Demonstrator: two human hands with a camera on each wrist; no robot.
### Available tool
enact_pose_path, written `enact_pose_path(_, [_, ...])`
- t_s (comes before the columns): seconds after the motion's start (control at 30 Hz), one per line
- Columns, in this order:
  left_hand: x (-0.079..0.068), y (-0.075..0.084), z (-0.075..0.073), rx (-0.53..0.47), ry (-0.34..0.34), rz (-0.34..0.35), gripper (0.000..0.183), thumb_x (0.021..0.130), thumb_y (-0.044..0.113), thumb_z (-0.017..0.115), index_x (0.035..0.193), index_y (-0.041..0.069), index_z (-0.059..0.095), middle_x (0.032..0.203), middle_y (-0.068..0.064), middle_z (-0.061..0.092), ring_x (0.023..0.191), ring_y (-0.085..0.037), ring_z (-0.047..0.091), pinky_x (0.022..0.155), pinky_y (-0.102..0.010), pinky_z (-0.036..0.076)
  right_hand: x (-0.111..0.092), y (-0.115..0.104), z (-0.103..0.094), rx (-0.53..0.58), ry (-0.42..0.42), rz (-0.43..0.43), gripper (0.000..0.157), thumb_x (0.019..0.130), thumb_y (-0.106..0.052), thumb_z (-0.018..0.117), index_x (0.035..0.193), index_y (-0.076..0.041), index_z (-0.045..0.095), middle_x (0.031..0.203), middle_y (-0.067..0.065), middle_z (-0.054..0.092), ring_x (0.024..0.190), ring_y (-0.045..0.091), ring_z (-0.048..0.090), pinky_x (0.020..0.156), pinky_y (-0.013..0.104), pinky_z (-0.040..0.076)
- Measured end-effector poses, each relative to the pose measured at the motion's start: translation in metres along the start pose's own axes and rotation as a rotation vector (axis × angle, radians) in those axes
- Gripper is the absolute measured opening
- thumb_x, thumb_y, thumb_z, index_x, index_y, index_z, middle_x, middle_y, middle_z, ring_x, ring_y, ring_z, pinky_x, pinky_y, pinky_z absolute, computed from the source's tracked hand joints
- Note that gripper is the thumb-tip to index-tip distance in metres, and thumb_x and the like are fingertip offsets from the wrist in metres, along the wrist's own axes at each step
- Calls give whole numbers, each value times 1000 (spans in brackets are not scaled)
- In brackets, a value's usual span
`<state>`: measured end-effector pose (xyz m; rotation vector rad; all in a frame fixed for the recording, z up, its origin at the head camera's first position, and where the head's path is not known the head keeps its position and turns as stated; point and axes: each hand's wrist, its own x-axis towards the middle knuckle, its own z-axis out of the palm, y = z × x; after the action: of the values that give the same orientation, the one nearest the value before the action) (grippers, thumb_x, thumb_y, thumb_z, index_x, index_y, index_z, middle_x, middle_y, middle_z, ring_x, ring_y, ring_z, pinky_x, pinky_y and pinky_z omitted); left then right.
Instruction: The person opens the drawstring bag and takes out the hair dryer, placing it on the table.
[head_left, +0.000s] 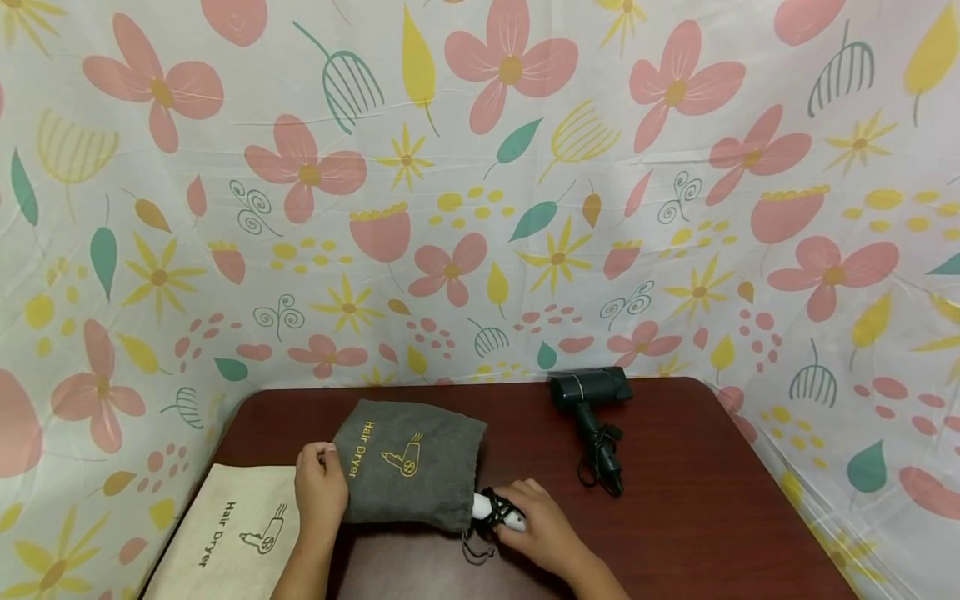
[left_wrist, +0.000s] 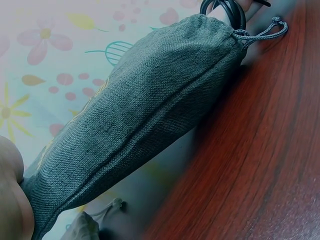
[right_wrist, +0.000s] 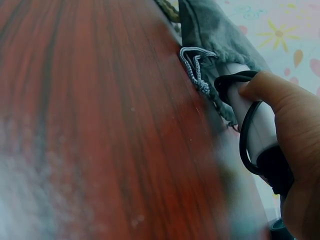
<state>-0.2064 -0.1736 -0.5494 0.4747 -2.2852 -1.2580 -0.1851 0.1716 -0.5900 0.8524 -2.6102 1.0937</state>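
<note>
A grey drawstring pouch (head_left: 442,450), printed "Hair Dryer" in yellow, is held up at its closed left end by my left hand (head_left: 321,483). From its mouth on the right sticks the white handle (right_wrist: 257,127) of a hair dryer, whose head is hidden inside the cloth. My right hand (head_left: 542,523) grips this handle, along with the black cord (right_wrist: 245,142) looped around it. A grey drawstring (left_wrist: 265,36) hangs loose at the mouth. In the left wrist view, the pouch bulges along its length, and only part of my left hand (left_wrist: 12,195) shows.
A dark green hair dryer (head_left: 591,388), its cord bundled around the handle, lies at the back right of the reddish-brown table (head_left: 697,500). A cream "Hair Dryer" pouch (head_left: 225,487) lies at the front left. Flower-printed cloth (head_left: 480,208) surrounds the table's back and sides.
</note>
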Motion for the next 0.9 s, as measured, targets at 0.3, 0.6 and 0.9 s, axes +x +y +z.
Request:
enact_pose_path(0.3, [1, -1, -1, 1, 33, 3, 22, 106, 11, 44, 107, -7, 57, 101, -22, 55, 88, -33, 53, 77, -40, 39, -1, -1, -3, 7, -15, 42, 45, 80, -19, 82, 122, -27, 70, 106, -20, 66, 89, -1, 49, 72, 18, 44])
enact_pose_path(0.6, [2, -1, -3, -10, 30, -8, 24, 107, 13, 43, 108, -7, 56, 102, -21, 54, 89, -32, 52, 76, -39, 38, -2, 0, -3, -1, -11, 36, 46, 79, -16, 82, 122, -26, 70, 106, -19, 67, 89, -1, 49, 71, 18, 44])
enact_pose_path(0.9, [3, -1, -3, -4, 33, -10, 24, 108, 13, 42, 109, -6, 56, 101, -21, 53, 88, -31, 52, 75, -39, 37, -3, 4, -3, 44, -43, 60, 45, 83, -18, 81, 125, -28, 68, 108, -19, 66, 91, -1, 50, 72, 19, 46])
